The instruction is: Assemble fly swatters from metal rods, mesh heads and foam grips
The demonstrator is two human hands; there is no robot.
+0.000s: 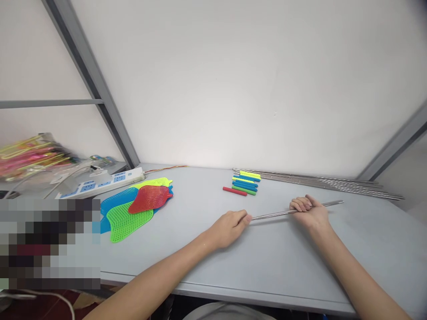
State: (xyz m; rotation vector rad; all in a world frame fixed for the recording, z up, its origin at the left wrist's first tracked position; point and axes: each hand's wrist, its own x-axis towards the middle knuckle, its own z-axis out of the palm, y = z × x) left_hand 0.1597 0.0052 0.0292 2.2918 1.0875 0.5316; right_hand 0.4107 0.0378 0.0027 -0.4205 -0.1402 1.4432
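Note:
A thin silvery metal rod (271,216) is held slantwise above the grey table by both hands. My left hand (230,227) is closed around its left end, thumb and forefinger pressed together. Farther right, my right hand (310,212) has its fingers curled round the rod, and the other end sticks out past it. Beyond the hands lies a group of short coloured tubes (245,183) in yellow, blue and green. A red tube (235,191) lies in front of them. More metal rods (316,182) rest along the back of the table.
Perforated fly swatter heads in red (150,198), green (128,222), blue and yellow overlap on the left. Behind them runs a white power strip (110,183) with a plug and cable. Bagged colourful items (33,155) sit at the far left. A grey frame post (100,93) rises behind.

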